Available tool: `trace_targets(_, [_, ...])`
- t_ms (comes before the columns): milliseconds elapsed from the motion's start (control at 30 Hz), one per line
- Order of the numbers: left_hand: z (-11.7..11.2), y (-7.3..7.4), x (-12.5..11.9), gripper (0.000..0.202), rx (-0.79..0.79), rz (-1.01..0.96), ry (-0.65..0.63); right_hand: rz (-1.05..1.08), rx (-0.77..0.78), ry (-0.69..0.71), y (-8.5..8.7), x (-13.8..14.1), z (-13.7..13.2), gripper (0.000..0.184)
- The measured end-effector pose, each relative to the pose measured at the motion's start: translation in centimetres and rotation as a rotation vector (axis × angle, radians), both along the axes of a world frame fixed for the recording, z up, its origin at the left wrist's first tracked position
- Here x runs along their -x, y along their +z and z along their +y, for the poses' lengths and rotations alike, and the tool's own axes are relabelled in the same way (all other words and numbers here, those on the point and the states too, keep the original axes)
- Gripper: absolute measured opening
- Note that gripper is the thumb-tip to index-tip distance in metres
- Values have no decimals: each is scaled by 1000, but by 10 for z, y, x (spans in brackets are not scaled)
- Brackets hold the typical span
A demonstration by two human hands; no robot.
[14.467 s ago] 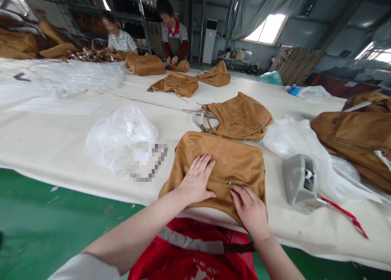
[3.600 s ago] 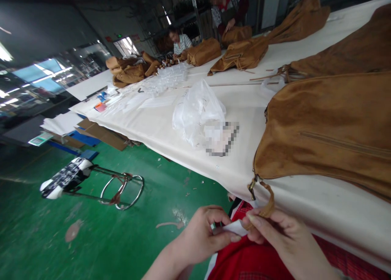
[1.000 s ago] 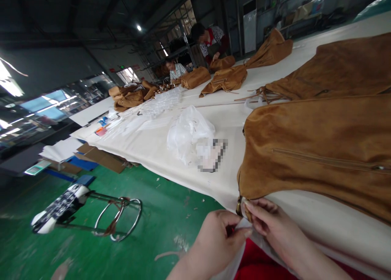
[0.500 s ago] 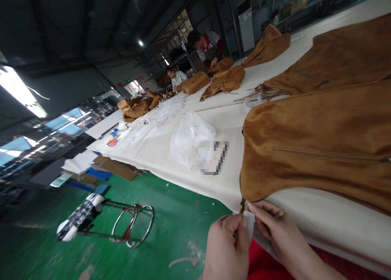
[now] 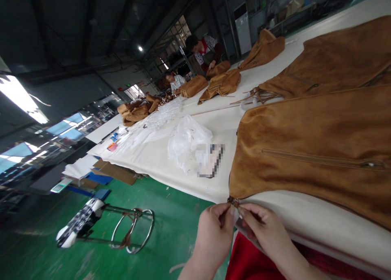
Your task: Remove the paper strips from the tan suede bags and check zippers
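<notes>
Brown suede-look zippered bag (image 5: 305,133): probably soft, floppy; best held by edge (image 5: 232,175). Left hand (image 5: 215,227), right hand (image 5: 264,225): grips pinching bronze metal-look fitting (image 5: 233,201), bag's eight o'clock.

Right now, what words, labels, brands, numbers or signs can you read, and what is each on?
None can be read.
Green sign, far back: too small to read.
Plastic bag on the table: any print is too blurred to read.
Brown bag nearest the left hand and right hand: no lettering shows.
</notes>
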State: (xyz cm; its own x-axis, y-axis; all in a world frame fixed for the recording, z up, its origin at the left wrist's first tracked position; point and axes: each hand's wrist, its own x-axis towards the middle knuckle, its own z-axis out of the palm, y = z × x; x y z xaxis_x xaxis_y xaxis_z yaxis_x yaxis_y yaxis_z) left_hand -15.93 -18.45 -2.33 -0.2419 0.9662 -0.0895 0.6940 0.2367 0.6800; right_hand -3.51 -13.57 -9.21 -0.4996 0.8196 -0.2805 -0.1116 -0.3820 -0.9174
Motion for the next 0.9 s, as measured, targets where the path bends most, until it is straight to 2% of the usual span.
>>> trace_targets(200, [3, -6, -2, 37, -29, 44, 86, 9, 59, -22, 4, -6, 0, 47])
trace_targets(300, [3, -8, -5, 34, -101, 163, 113, 118, 220, -18, 11, -4, 2, 49])
trace_targets(400, [0, -8, -7, 28, -150, 265, 91, 203, 335, -89, 19, -1, 6, 40])
trace_targets(533, [-4, -6, -7, 24, -178, 307, 40, 174, 316, -82, 24, 7, 10, 51])
trace_targets(733, [-6, -6, -2, 23, -196, 308, 28, 165, 327, -145, 14, 19, 12, 48])
trace_targets(900, [-1, -6, -2, 22, -196, 282, 39, 191, 380, -184, 27, 19, 12, 47])
